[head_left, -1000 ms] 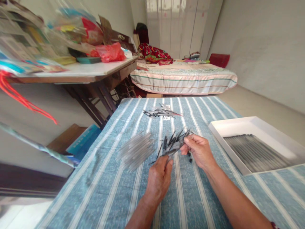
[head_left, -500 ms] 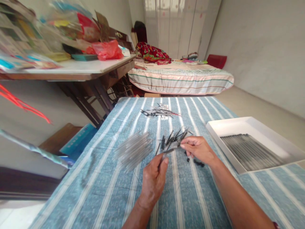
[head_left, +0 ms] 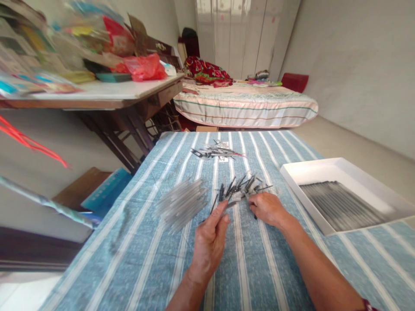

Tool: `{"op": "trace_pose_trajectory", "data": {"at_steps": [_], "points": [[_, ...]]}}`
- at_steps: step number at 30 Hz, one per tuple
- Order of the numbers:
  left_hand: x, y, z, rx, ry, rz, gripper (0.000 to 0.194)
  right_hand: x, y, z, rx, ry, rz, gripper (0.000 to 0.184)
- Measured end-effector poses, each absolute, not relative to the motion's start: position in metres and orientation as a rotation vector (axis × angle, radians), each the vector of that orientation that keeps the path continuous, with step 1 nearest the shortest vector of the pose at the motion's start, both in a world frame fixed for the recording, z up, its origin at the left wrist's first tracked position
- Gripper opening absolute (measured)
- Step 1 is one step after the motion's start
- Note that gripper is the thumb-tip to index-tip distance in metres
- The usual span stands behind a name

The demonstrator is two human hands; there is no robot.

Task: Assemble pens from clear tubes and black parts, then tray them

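Observation:
My left hand [head_left: 210, 235] is closed, thumb against the curled fingers, at the near edge of a loose pile of small black and clear parts [head_left: 241, 186]. A dark slim piece shows by its fingertip, but I cannot tell whether it is held. At the pile's right side, my right hand [head_left: 267, 208] points down with its fingers pinched together; whatever is between them is too small to make out. Left of the pile lies a bundle of clear, thin plastic tubes [head_left: 184, 205]. Black-grey slim sticks [head_left: 337, 205] lie in a row inside a white box [head_left: 352, 170] on the right.
Blue-and-white striped cloth [head_left: 155, 268] covers the table. Toward its far end is a small heap of thin dark and clear sticks [head_left: 217, 151] on a printed label. A cluttered side table [head_left: 136, 93] stands at left, a bed [head_left: 246, 106] beyond.
My right hand has tipped downward and closed more tightly at the right side of the parts pile. The left hand stays nearly in place, its index finger slightly raised.

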State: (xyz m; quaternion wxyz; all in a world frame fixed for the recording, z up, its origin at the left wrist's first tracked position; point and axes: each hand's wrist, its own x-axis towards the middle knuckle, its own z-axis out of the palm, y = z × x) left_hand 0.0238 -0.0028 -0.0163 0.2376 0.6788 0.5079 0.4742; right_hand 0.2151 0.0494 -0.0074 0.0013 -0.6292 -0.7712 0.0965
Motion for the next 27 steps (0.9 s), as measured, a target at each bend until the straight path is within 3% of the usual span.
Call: {"op": "trace_pose_trajectory", "data": {"at_steps": [4,11,27], "points": [[0.023,-0.002,-0.017,1.900,1.349,1.239,0.032,0.218,0.050,-0.009,-1.805,-2.226,0.434,0.020],[0.022,-0.004,-0.016,1.935,1.283,1.170,0.035,0.207,0.039,0.000,-1.149,-1.610,1.346,0.015],[0.024,-0.006,-0.017,2.127,1.215,1.091,0.022,0.197,0.032,0.010,-1.025,-1.546,1.411,0.007]]}}
